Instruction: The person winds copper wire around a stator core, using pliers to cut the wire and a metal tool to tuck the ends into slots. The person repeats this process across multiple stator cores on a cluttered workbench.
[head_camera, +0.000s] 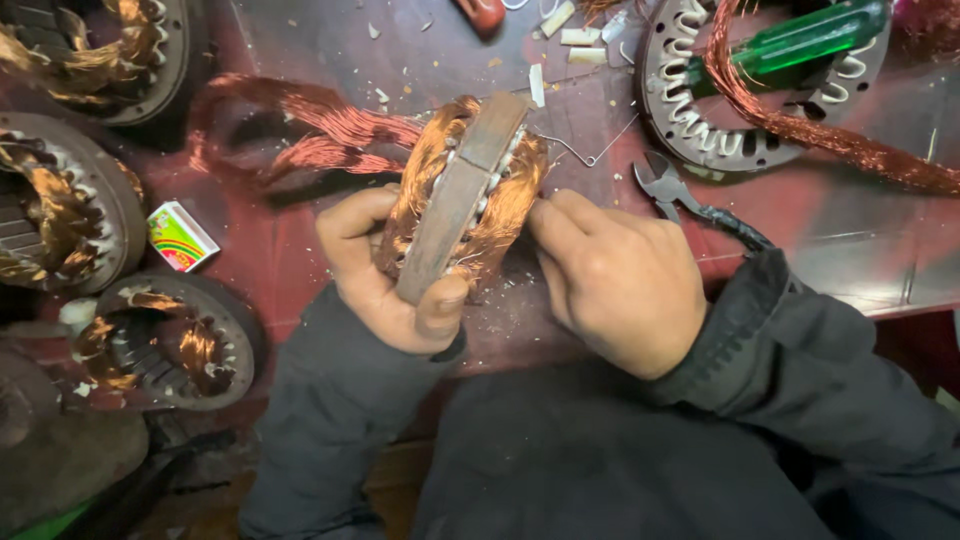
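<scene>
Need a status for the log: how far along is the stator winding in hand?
Done: the held stator has copper coils bulging from both faces. In hand: the left hand grips its rim on edge, and the right hand works at the coil side; a thin wire sticks out there. Left: a loose copper hank lies behind, and the pliers sit unused on the bench.

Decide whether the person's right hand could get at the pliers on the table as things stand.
Probably yes. The pliers lie bare on the table just beyond the right hand, nothing between them. But that hand is pressed to the stator the left hand grips, so it must let go first.
</scene>
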